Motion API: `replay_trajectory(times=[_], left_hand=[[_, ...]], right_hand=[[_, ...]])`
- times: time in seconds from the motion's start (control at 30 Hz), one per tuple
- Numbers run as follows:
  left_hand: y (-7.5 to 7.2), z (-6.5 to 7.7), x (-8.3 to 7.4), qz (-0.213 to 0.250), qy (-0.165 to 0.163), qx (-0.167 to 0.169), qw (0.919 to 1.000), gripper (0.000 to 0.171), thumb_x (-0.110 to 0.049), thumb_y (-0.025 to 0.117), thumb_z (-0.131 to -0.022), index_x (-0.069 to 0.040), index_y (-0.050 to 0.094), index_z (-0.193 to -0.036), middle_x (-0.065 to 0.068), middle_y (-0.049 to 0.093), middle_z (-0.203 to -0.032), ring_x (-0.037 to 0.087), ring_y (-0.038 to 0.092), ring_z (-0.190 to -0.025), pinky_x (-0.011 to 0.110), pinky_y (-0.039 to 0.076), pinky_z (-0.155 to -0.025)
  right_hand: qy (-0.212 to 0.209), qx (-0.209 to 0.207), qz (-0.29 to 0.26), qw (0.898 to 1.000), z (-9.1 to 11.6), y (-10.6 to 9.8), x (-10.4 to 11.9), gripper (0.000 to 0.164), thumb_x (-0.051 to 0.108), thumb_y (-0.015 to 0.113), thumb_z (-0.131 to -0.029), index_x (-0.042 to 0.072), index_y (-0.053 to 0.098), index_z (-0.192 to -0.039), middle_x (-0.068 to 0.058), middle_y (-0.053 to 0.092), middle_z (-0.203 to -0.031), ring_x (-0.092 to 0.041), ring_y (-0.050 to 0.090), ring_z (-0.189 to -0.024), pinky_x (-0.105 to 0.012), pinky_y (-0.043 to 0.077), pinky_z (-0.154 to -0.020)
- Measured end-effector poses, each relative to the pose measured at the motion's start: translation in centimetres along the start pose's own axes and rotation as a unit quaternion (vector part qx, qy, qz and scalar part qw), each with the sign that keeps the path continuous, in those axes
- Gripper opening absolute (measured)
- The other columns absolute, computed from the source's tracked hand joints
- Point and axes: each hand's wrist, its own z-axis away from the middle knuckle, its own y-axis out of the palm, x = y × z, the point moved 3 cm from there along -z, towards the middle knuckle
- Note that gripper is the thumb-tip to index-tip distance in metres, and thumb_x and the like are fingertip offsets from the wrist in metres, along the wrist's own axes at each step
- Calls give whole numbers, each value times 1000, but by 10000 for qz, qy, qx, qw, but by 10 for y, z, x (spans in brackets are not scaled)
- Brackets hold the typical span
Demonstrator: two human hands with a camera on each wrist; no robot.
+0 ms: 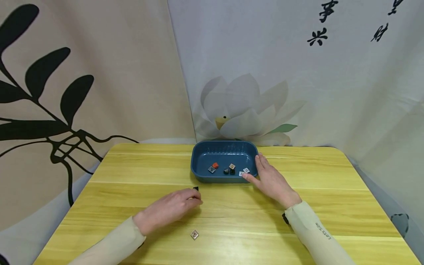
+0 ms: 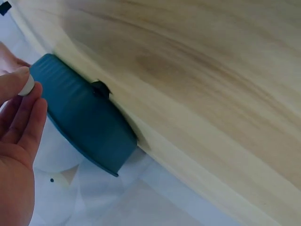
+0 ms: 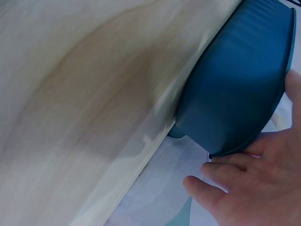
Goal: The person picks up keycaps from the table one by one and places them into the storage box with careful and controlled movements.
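My left hand (image 1: 172, 207) is low over the table, left of and nearer than the blue tray (image 1: 195, 173). Its thumb and fingertips pinch a small white keycap (image 2: 28, 86), which its fingers hide in the head view. Just beyond these fingers lies a small black keycap (image 1: 196, 188). A pale keycap (image 1: 194, 235) with a cross on it sits on the table closer to me. My right hand (image 1: 275, 184) rests against the tray's near right corner, thumb over the front rim and fairly straight fingers along the right end.
Inside the tray are several small keycaps, among them an orange one (image 1: 215, 165), a grey one (image 1: 211, 169) and a white one (image 1: 246, 170). The wooden table (image 1: 331, 228) reaches back to a printed curtain (image 1: 132, 73) just behind the tray.
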Motion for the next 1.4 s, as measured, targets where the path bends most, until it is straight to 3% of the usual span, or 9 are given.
replay_trajectory(times=[0.47,0.77,0.93,1.13,1.4], left_hand=[[-10,-19,7,114,-300,-411,9986,28,-3,79,-90,-8,77,-118,3,67,-119,12,68,-104,21,56,-90],[-15,-39,21,247,-484,-1229,9909,29,-2,84,-85,-7,77,-112,2,67,-113,13,68,-99,22,57,-86],[-13,-53,35,580,-939,-1530,9821,22,-3,81,-88,-7,77,-110,2,67,-113,13,70,-96,20,58,-82],[-10,-66,52,746,-1443,-1616,9734,20,-1,77,-92,-6,78,-111,4,65,-114,15,70,-95,22,59,-81],[-6,-78,66,605,-1530,-1578,9737,18,-1,77,-93,-3,77,-110,8,66,-112,19,70,-93,26,59,-80]], right_hand=[[-9,2,-24,10000,0,2,-1,103,69,48,-100,-9,18,-160,-25,12,-170,-43,21,-154,-56,28,-121],[47,-18,-27,10000,0,-1,-1,103,68,49,-100,-9,18,-161,-25,12,-170,-44,23,-154,-56,28,-120],[7,-20,-15,10000,0,-1,-1,104,69,47,-100,-10,18,-160,-26,12,-169,-44,23,-153,-56,28,-120],[-25,2,-51,10000,1,0,-1,103,69,47,-101,-10,18,-160,-26,12,-169,-43,21,-154,-56,27,-121],[-7,1,-34,10000,0,0,-2,103,69,47,-101,-10,17,-160,-26,12,-169,-43,21,-154,-56,27,-121]])
